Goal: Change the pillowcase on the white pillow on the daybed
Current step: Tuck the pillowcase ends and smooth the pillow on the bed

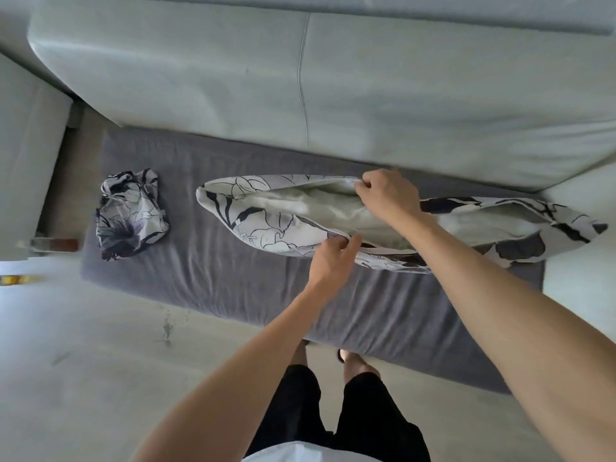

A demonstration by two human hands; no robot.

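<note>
Grey daybed [233, 295]: both hands pinch the pillowcase [266, 228] opening, left [328, 258] near edge, right [386, 195] far edge, pillow [320, 205] showing inside.

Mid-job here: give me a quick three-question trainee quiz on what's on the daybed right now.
1. True or false: the pillow is fully covered by the pillowcase.
2. Which hands grip the pillowcase's open edge? A. left only B. right only C. both
3. Fill in: the crumpled cloth lies on the ____.

Key
1. False; white pillow shows through the opening.
2. C; left hand pinches the near edge, right hand the far edge.
3. Daybed, apart from the pillow.
</note>
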